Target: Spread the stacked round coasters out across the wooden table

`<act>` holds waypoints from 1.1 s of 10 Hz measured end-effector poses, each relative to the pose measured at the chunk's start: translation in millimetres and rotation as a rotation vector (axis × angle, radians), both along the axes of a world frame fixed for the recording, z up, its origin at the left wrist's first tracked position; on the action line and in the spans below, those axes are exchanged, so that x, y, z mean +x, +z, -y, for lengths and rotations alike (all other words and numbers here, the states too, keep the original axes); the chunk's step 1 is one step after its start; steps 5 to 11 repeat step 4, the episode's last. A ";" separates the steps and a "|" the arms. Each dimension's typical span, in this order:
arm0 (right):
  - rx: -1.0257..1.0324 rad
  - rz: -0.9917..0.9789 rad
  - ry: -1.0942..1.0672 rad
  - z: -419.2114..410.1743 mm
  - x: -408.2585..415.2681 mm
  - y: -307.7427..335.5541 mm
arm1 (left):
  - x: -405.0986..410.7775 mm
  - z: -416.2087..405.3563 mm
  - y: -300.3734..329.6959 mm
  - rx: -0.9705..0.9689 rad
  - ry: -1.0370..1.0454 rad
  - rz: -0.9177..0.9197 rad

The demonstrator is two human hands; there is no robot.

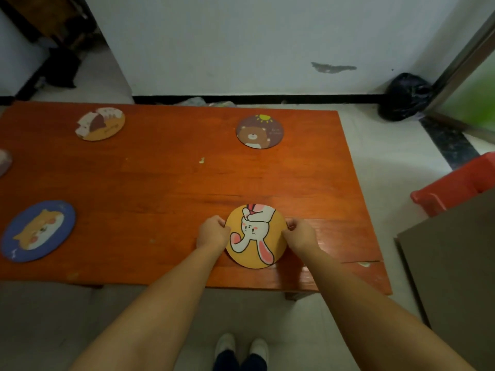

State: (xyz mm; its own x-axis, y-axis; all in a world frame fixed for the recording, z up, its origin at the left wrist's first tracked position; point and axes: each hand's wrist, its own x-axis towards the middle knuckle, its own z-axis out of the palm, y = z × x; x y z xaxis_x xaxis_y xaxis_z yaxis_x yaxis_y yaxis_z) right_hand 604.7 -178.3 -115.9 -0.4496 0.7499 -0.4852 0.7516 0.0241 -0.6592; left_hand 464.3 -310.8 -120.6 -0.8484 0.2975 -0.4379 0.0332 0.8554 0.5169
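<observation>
A yellow round coaster with a white rabbit (pixel 255 236) lies near the front right of the orange wooden table (pixel 166 183). My left hand (pixel 213 232) pinches its left rim and my right hand (pixel 300 234) pinches its right rim. Three more coasters lie apart on the table: a purple bear coaster (pixel 259 131) at the back right, a tan one (pixel 100 123) at the back left, and a blue cat coaster (pixel 38 231) at the front left. Whether other coasters lie under the rabbit one is hidden.
A pale object (pixel 4 162) pokes in at the table's left edge. A red plastic stool (pixel 452 183) and a brown panel (pixel 452 266) stand to the right, a black bag (pixel 405 96) sits by the wall. My feet (pixel 241 349) are just before the table's front edge.
</observation>
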 end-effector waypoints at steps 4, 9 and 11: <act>0.176 -0.020 -0.035 -43.6 42.5 53.2 | -22.4 62.6 25.5 0.206 -0.120 -0.013; 0.176 -0.020 -0.035 -43.6 42.5 53.2 | -22.4 62.6 25.5 0.206 -0.120 -0.013; 0.176 -0.020 -0.035 -43.6 42.5 53.2 | -22.4 62.6 25.5 0.206 -0.120 -0.013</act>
